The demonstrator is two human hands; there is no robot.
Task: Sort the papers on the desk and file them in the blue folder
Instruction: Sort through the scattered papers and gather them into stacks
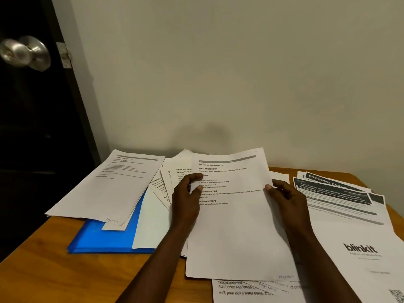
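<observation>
Sheet point(236, 232) — fingers point(194, 177) pinch it (both edges).

Blue folder point(105, 239); white papers point(236, 226) with black print; brown wooden desk point(43, 270).

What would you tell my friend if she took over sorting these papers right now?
Hands: the left hand and the right hand each pinch a side edge of one printed sheet, held over the pile.
Things: the blue folder lies at the left of the desk, partly covered by loose papers. Other papers lie at the right.
Done: one sheet is in hand; none is visibly filed.
Left: sort the sheets, then put them in the folder.
</observation>
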